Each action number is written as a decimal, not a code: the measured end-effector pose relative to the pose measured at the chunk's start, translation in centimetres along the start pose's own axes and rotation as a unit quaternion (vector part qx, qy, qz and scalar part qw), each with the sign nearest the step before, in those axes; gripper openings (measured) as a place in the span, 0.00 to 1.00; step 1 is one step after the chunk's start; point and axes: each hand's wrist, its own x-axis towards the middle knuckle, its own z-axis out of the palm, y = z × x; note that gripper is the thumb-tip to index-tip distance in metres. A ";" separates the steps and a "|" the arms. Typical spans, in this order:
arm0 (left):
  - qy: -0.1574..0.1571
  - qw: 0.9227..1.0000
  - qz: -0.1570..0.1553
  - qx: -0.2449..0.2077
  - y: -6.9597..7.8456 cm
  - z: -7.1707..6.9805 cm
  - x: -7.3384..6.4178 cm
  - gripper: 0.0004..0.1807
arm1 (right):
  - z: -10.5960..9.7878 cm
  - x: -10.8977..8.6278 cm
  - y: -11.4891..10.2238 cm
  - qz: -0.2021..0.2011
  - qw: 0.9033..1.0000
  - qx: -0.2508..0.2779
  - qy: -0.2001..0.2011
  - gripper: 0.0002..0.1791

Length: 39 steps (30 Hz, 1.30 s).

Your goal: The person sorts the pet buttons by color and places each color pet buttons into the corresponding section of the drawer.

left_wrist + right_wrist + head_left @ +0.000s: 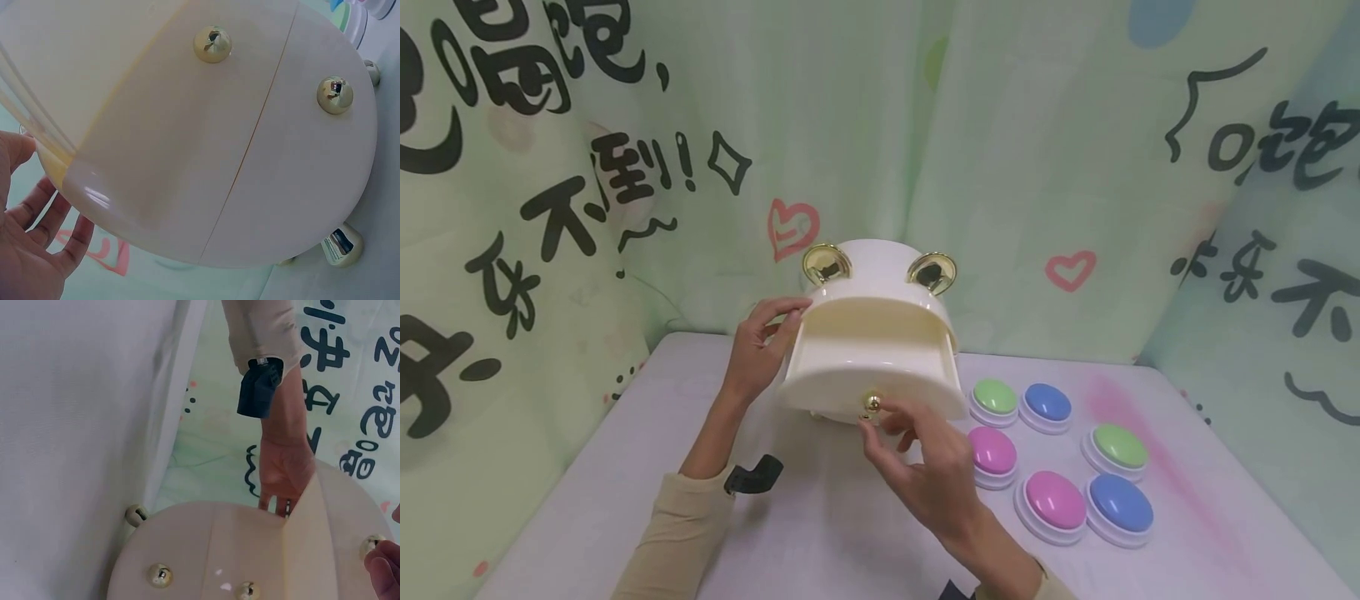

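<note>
A white, dome-topped drawer box (874, 260) with gold round ears stands on the table. Its top drawer (827, 385) is pulled out toward me, and the visible part of its inside is bare. My right hand (928, 462) pinches the drawer's gold knob (872, 403) between thumb and index finger; the right wrist view shows fingertips (382, 569) against that knob. On the box's left side rests my left hand (762, 354), its fingers (47, 212) spread and lightly bent along the curved wall. Two lower drawers show gold knobs (212, 44) in the left wrist view.
To the right of the box, several round push buttons with white bases sit on the table: green (995, 396), blue (1047, 402) and pink (1056, 500). The white tabletop (805, 533) ends against a pale green printed curtain (1000, 167).
</note>
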 end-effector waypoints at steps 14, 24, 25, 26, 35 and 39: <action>0.001 1.000 0.009 -0.003 0.0 0.0 0.0 0.13 | -2.7 1.2 -0.9 -0.063 0.993 -0.040 0.087 0.17; -0.003 1.000 0.021 -0.008 -0.1 0.0 -0.1 0.13 | -4.7 2.3 -0.4 -0.040 0.988 -0.088 0.123 0.22; -0.002 1.000 0.020 -0.007 -0.1 0.0 -0.1 0.13 | -4.9 2.4 -0.2 -0.039 0.987 -0.092 0.129 0.22; -0.002 1.000 0.019 -0.007 -0.1 0.0 -0.1 0.13 | -5.0 2.4 0.1 -0.035 0.986 -0.097 0.133 0.22; 0.000 1.000 0.016 -0.006 -0.2 0.0 -0.1 0.13 | -7.3 2.3 2.3 0.013 0.984 -0.115 0.133 0.23; -0.002 1.000 0.013 -0.006 -0.2 0.0 -0.1 0.13 | -8.2 1.9 3.6 0.030 0.984 -0.126 0.124 0.20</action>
